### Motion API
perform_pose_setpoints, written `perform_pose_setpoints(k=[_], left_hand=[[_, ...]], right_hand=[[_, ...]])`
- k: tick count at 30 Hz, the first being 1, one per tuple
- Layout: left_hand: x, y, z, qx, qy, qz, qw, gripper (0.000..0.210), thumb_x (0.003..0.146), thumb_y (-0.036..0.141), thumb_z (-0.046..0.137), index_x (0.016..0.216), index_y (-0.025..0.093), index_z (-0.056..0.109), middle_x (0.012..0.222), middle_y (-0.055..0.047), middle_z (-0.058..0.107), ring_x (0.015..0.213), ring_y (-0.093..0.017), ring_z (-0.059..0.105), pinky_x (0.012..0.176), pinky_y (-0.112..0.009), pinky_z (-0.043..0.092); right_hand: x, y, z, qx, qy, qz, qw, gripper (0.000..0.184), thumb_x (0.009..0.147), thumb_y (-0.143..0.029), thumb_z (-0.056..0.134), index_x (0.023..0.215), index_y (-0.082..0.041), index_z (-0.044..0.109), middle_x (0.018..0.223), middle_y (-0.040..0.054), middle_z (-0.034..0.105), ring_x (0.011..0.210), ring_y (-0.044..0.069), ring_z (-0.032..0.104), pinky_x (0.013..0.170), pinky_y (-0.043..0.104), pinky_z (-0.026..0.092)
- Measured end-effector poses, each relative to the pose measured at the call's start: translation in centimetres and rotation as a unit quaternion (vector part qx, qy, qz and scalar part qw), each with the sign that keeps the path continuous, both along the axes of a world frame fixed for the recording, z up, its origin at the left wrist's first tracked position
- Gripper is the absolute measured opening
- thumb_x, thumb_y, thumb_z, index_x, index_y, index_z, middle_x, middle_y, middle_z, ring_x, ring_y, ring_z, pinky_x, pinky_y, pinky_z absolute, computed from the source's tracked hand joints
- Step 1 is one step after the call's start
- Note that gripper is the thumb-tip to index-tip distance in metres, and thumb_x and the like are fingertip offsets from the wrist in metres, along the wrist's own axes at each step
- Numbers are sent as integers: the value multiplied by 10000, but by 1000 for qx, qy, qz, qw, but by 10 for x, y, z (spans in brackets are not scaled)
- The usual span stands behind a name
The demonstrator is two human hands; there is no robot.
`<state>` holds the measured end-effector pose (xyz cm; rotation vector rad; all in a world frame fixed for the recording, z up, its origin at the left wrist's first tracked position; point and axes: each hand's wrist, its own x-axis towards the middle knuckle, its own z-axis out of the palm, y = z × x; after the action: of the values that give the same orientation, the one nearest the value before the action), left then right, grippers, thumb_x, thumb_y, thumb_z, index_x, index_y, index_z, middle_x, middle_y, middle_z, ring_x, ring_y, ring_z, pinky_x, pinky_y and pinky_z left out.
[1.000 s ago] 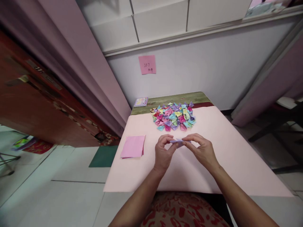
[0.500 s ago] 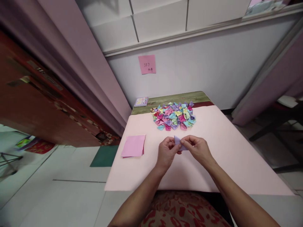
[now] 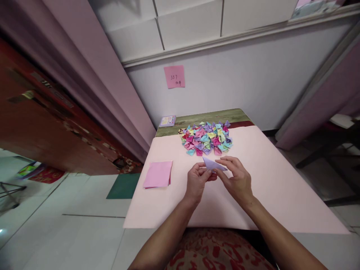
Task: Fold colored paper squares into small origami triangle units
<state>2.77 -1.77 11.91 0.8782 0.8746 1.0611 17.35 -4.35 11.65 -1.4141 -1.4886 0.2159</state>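
A folded lavender paper (image 3: 213,165), now a long triangle, is held up above the pink-covered table (image 3: 270,195). My left hand (image 3: 197,180) pinches its lower left part between thumb and fingers. At its right side, my right hand (image 3: 236,178) has the thumb on the lower edge and the fingers raised behind the right corner. Just beyond my hands lies a heap of small folded paper pieces (image 3: 206,138) in many colours. A stack of square pink paper sheets (image 3: 158,174) rests to the left of my left hand.
At the table's back left corner is a small printed pack (image 3: 168,120). A pink note (image 3: 174,77) with handwriting is stuck on the wall behind. To the left are a curtain (image 3: 120,75), a reddish door (image 3: 56,123) and a green mat (image 3: 123,186) on the floor.
The lavender paper has turned and shows as a wider, longer triangle. My right hand's fingers have spread and lifted from their tight pinch; my left hand stays nearly in place.
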Motion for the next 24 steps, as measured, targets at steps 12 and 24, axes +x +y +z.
perform_pose_setpoints(k=[12,24], left_hand=[[3,-2,1,22,18,15,999,479,704,386,809,1041,146,567,763,-45,740,677,-190,708,746,-368,583],[-8,-12,4,236,233,31,943,380,801,275,681,1174,238,618,823,-32,735,743,-183,675,750,-288,509]], right_hand=[[-2,-10,7,58,-104,-25,993,125,890,-306,643,976,-295,734,1138,68,704,1065,256,639,938,411,464],[12,-3,18,-129,-89,27,987,241,868,-500,616,843,-310,762,651,5,635,538,154,542,486,272,343]])
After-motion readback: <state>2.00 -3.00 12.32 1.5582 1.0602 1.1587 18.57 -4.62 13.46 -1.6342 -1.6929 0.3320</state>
